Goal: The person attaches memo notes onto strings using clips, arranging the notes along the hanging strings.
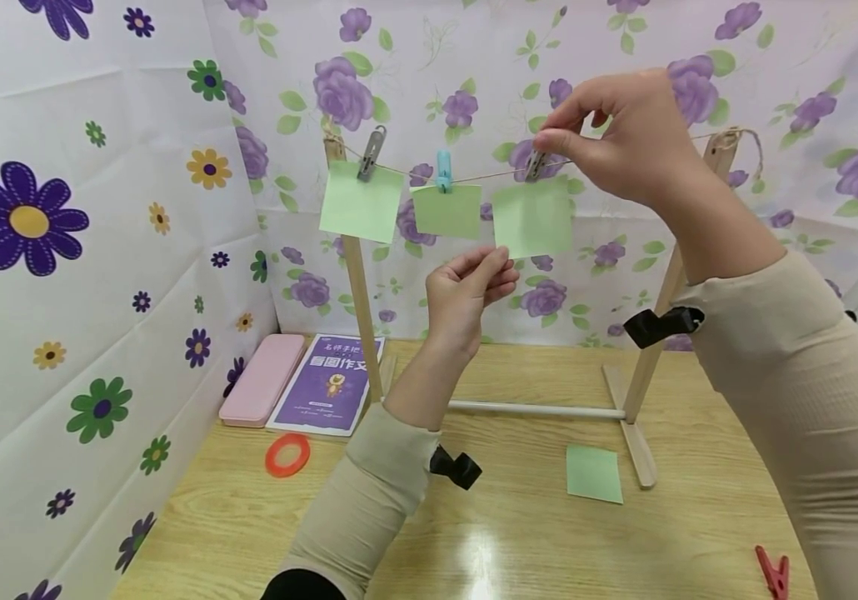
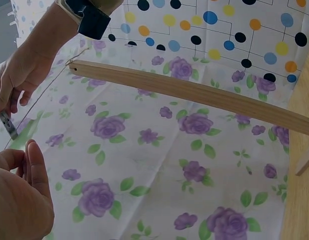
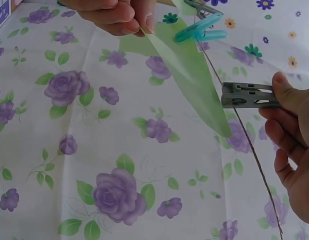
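Note:
My right hand (image 1: 627, 137) pinches the handle end of a grey clothespin (image 1: 536, 166) on a twine line. The clothespin's other end meets the top edge of a green paper square (image 1: 532, 218); in the right wrist view the paper (image 3: 187, 72) bows sideways. At its lower left corner my left hand (image 1: 468, 296) pinches that paper between thumb and fingers. To the left, a smaller-looking green paper (image 1: 447, 212) hangs from a blue clothespin (image 1: 443, 172). Farther left, another green paper (image 1: 360, 204) hangs from a grey clothespin (image 1: 372, 153).
Wooden posts (image 1: 361, 308) hold the twine, joined low by a white rod (image 1: 534, 409). On the table lie a green paper (image 1: 594, 473), a red clothespin (image 1: 774, 573), a red-orange tape ring (image 1: 271, 458), a purple book (image 1: 327, 392) and a pink case (image 1: 262, 379).

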Available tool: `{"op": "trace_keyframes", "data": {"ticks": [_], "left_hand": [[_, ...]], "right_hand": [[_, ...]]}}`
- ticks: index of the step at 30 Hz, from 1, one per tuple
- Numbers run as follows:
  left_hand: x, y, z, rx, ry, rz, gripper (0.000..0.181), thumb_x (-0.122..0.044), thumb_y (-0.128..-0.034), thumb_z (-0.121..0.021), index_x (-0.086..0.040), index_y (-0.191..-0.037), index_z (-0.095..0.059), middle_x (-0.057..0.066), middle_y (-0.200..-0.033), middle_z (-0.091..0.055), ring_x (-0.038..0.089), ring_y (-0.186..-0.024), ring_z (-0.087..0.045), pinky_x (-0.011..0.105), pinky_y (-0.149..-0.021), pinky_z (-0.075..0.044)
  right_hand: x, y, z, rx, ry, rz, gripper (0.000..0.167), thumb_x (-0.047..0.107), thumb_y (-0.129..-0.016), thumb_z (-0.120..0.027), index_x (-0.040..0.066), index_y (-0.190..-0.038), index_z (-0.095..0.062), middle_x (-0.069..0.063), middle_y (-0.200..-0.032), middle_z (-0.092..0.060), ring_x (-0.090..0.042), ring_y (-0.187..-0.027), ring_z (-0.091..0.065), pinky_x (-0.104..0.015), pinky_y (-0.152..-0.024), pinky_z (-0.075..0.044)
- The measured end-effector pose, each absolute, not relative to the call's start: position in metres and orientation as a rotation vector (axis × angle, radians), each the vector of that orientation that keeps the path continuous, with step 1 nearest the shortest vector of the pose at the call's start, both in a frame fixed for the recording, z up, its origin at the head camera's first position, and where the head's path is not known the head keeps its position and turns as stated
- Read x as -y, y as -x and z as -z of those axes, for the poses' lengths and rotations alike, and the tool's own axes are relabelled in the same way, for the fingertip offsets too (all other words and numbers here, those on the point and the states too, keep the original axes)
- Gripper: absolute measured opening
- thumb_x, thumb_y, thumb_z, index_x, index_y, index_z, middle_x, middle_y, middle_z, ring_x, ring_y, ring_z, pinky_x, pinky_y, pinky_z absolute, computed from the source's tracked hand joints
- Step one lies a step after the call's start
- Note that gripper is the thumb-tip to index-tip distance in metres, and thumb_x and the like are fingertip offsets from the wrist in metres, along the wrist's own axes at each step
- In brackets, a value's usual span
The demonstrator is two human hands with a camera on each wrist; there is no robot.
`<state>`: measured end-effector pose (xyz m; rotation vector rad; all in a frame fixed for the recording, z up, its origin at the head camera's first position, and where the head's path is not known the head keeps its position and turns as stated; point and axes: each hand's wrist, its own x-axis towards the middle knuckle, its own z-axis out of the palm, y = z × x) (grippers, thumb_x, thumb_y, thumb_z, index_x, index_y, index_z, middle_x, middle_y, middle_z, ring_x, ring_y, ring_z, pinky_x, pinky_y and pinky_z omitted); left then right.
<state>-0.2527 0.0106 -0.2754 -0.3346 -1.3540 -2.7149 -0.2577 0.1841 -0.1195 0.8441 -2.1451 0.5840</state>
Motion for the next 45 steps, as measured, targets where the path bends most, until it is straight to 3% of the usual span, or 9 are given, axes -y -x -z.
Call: {"op": "trace_keyframes", "data": {"ticks": [27, 36, 43, 45], "left_hand": [[-0.006, 0.262, 0.273, 1.413, 0.420, 2.596, 0.005, -0.003, -0.0919, -0.074, 0.001, -0.094, -0.073, 0.007, -0.078, -0.074, 0.013, -0.066, -0.072, 0.027, -0.067, -0.064], [-0.006, 0.264, 0.274, 1.462, 0.422, 2.572, 0.009, -0.004, -0.0924, -0.074, 0.002, -0.099, -0.073, 0.008, -0.081, -0.074, 0.014, -0.068, -0.073, 0.029, -0.068, -0.064], [-0.004, 0.266, 0.275, 1.501, 0.428, 2.540, 0.012, -0.005, -0.0926, -0.074, 0.003, -0.101, -0.073, 0.011, -0.085, -0.074, 0.015, -0.070, -0.073, 0.032, -0.072, -0.065], [-0.004, 0.266, 0.276, 1.505, 0.421, 2.537, 0.012, -0.005, -0.0926, -0.074, 0.003, -0.101, -0.073, 0.012, -0.085, -0.074, 0.016, -0.070, -0.073, 0.032, -0.072, -0.065]], "right_hand": [[-0.185, 0.259, 0.112, 2.282, -0.828, -0.540, 0.017, 0.020, -0.093, -0.077, 0.003, -0.094, -0.080, -0.011, -0.091, -0.077, 0.008, -0.078, -0.052, -0.021, -0.081, -0.041], [-0.186, 0.260, 0.111, 2.358, -0.815, -0.516, 0.021, 0.024, -0.095, -0.075, 0.004, -0.097, -0.080, -0.011, -0.098, -0.077, -0.005, -0.083, -0.056, -0.024, -0.078, -0.039], [-0.188, 0.259, 0.112, 2.402, -0.853, -0.504, 0.021, 0.023, -0.094, -0.075, 0.005, -0.102, -0.080, -0.010, -0.101, -0.076, -0.006, -0.071, -0.057, -0.014, -0.061, -0.044], [-0.189, 0.260, 0.112, 2.408, -0.866, -0.505, 0.021, 0.023, -0.094, -0.075, 0.005, -0.103, -0.080, -0.010, -0.100, -0.076, -0.005, -0.071, -0.057, -0.013, -0.061, -0.044]]}}
